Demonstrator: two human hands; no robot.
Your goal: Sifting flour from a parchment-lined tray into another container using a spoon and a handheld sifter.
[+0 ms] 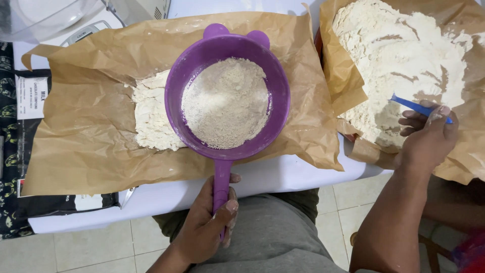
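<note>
Two risks stand out: the left hand (204, 227), clamped on the flour-laden purple sieve (227, 98) above brown paper (81, 131), may tilt it, while the right hand (429, 136), closed on a blue scoop (411, 105), may scatter flour (404, 55).

White surface (283, 174) above tiled floor (86, 250), carrying two sheets of brown paper (86, 136) (470, 156) heaped with pale flour (149, 116), a dark printed packet (20, 151) at left edge.

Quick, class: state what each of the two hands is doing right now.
Left hand: closed around the purple sieve's handle.
Right hand: closed on a blue scoop handle over the flour pile.
</note>
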